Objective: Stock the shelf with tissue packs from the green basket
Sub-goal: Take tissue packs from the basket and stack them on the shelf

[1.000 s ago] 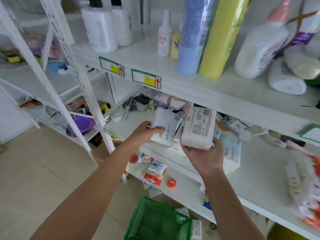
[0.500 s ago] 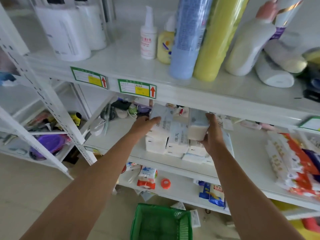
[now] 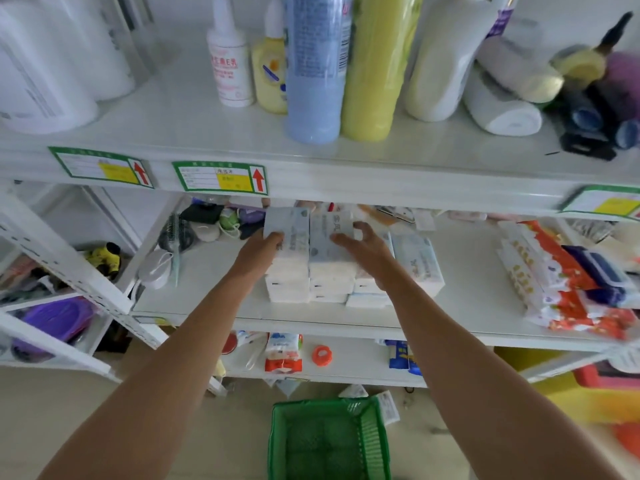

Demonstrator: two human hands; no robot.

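Several white and pale-blue tissue packs are stacked in the middle of the white shelf [image 3: 214, 306]. My left hand [image 3: 258, 252] grips the top left tissue pack [image 3: 289, 225] at its left side. The top tissue pack [image 3: 329, 240] of the neighbouring stack lies under my right hand [image 3: 363, 247], whose fingers curl over its right edge. More packs [image 3: 417, 263] lie to the right of the stacks. The green basket [image 3: 329, 441] stands on the floor below, between my forearms; its inside looks bare.
Tall bottles [image 3: 317, 64] and rolls [image 3: 502, 105] crowd the shelf above. Red and white wipe packs [image 3: 561, 289] lie at the right of the middle shelf; brushes and small items [image 3: 180, 233] sit at its left. A lower shelf [image 3: 360, 362] holds small goods.
Both hands have carried their tissue packs from in front of the shelf onto the tops of the stacks. The view has shifted closer and more square to the shelf.
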